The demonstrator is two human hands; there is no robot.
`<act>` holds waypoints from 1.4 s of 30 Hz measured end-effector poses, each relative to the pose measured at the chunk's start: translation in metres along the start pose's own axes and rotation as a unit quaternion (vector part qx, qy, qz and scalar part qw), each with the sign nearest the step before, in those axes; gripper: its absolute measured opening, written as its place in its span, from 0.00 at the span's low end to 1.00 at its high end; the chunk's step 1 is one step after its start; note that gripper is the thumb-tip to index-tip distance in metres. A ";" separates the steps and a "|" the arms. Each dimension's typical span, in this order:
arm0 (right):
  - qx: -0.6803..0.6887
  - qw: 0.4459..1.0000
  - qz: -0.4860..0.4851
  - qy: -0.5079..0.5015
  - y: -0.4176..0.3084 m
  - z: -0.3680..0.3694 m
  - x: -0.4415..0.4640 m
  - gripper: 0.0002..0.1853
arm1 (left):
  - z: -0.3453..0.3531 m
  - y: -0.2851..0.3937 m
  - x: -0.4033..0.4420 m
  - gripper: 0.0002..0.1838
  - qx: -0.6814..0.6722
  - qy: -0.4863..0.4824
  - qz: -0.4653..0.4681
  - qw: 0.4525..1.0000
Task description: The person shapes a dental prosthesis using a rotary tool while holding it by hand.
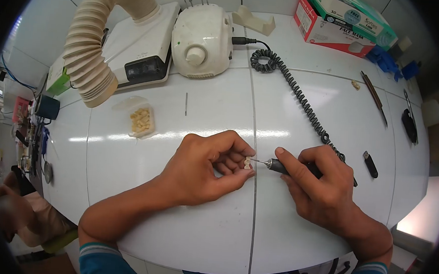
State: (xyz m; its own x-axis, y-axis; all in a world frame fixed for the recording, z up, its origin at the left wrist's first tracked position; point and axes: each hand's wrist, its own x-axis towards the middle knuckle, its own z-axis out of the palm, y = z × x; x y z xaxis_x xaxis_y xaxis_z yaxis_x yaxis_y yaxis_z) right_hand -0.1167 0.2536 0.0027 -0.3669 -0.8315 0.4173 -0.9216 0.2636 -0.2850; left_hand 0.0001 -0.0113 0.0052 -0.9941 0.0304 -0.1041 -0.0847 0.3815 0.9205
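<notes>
Between the thumb and fingers of my left hand (210,166) is a small piece of cream-coloured dental work (247,163), looking like a few joined teeth. My right hand (322,183) grips a black rotary handpiece (278,165) like a pen. Its thin metal bur points left and reaches the teeth; whether the tip touches them I cannot tell. A coiled black cord (302,99) runs from the handpiece up to the white control unit (202,43) with a round knob.
A ribbed suction hose (86,53) arches over the back left. An open plastic box (142,121) of tooth-like pieces and a loose bur (186,104) lie left of centre. Right are a USB stick (370,165), carving tools (374,97) and mask boxes (337,26). Another person (33,216) sits at left.
</notes>
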 end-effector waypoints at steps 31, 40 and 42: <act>-0.026 0.998 0.016 -0.050 -0.002 0.000 0.004 0.25 | -0.006 0.009 0.007 0.12 -0.112 -0.048 -0.100 0.987; -0.020 0.999 0.019 -0.045 -0.003 -0.001 0.005 0.25 | -0.007 0.011 0.007 0.10 -0.096 -0.051 -0.099 0.989; -0.017 0.999 0.017 -0.048 -0.003 -0.001 0.005 0.25 | -0.006 0.011 0.008 0.10 -0.096 -0.050 -0.101 0.989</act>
State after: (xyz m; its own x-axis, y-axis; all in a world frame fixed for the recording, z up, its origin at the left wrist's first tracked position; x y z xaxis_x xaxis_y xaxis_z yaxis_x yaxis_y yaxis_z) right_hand -0.1154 0.2494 0.0063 -0.3856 -0.8641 0.3236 -0.9134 0.3077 -0.2666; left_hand -0.0088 -0.0128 0.0168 -0.9447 0.0665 -0.3210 -0.3016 0.2075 0.9306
